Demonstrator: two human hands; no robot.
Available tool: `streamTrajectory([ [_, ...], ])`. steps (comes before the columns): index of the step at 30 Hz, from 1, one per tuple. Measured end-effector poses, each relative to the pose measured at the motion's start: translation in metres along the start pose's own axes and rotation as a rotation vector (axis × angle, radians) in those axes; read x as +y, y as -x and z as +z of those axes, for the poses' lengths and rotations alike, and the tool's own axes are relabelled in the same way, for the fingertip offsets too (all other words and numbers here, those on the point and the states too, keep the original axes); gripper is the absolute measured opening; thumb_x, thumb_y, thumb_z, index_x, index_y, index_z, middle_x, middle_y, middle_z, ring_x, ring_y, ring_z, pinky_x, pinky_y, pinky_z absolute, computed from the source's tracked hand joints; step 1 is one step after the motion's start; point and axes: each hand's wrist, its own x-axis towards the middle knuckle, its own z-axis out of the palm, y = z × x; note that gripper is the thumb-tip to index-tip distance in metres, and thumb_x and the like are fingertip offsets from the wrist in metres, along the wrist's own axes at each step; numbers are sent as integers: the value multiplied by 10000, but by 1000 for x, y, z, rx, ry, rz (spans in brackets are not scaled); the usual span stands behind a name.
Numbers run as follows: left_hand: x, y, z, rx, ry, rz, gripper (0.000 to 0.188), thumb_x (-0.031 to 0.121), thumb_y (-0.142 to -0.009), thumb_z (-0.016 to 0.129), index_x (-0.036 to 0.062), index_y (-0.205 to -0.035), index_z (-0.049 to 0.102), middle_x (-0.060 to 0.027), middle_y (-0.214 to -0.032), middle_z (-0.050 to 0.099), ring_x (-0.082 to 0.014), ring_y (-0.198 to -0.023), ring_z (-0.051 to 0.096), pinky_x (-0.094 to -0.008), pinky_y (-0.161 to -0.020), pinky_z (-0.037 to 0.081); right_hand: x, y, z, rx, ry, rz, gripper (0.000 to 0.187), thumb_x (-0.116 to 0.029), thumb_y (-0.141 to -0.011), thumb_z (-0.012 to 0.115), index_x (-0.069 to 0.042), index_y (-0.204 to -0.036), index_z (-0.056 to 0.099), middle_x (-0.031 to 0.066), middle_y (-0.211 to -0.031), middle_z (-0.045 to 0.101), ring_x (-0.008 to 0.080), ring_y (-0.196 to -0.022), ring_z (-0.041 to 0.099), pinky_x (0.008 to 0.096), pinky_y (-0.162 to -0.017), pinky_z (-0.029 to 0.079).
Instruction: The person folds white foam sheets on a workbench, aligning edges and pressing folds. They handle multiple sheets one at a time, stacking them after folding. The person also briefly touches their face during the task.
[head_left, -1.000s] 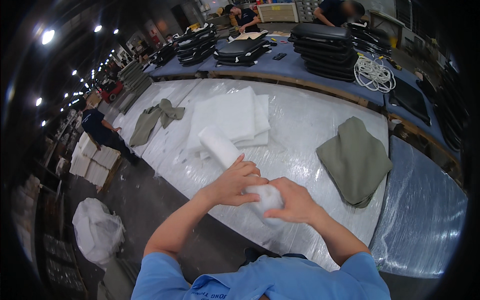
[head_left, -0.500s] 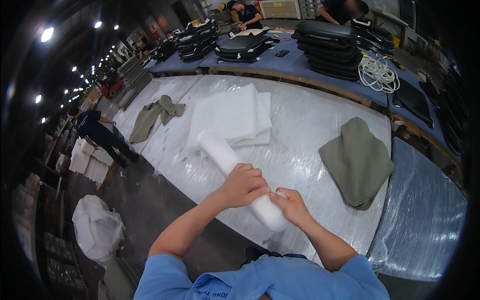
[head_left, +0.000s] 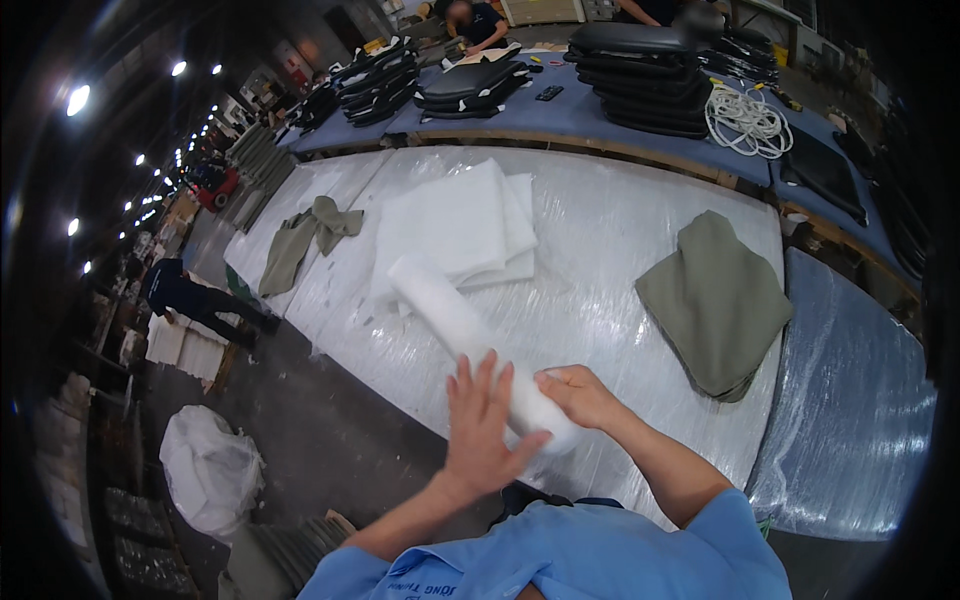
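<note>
A long roll of white wadding [head_left: 447, 316] slants across the plastic-covered table [head_left: 600, 300], its near end close to my body. My right hand [head_left: 580, 396] grips that near end, thumb on top and the other fingers mostly hidden beneath it. Beside the roll, my left hand [head_left: 486, 425] is spread with its fingers apart, the palm side near or against the roll's left side; whether it touches cannot be told. Beyond the roll's far end lies a stack of white wadding sheets [head_left: 450, 220].
Olive-green cloth pieces [head_left: 715, 305] lie at the right, and a crumpled olive cloth [head_left: 300, 240] at the far left. Behind runs a blue-topped bench [head_left: 560, 115] with stacked black padded panels [head_left: 640, 85] and coiled white cord [head_left: 745, 120]. A white plastic bag [head_left: 210, 470] sits on the floor at left.
My left hand has let go of the roll, opened its fingers and moved down toward my body. My right hand keeps its grip on the near end.
</note>
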Motion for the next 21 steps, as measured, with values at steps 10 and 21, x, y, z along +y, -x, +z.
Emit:
streamTrajectory([
  [10, 13, 26, 7, -61, -107, -199, 980, 415, -866, 749, -125, -1543, 289, -348, -1628, 225, -575, -1520, 109, -678, -1193, 107, 140, -27, -24, 107, 787, 42, 432, -382, -1036, 536, -15, -906, 725, 211, -794, 702, 311, -786, 703, 397, -729, 529],
  [21, 11, 37, -8, -145, -178, -319, 969, 389, -837, 716, -111, -1548, 287, -321, -1630, 248, -526, -1532, 156, -663, -1204, 107, -7, -16, 40, -49, 270, -353, 231, -261, -1014, 601, -42, -1050, 668, 175, -876, 693, 310, -792, 684, 383, -724, 528],
])
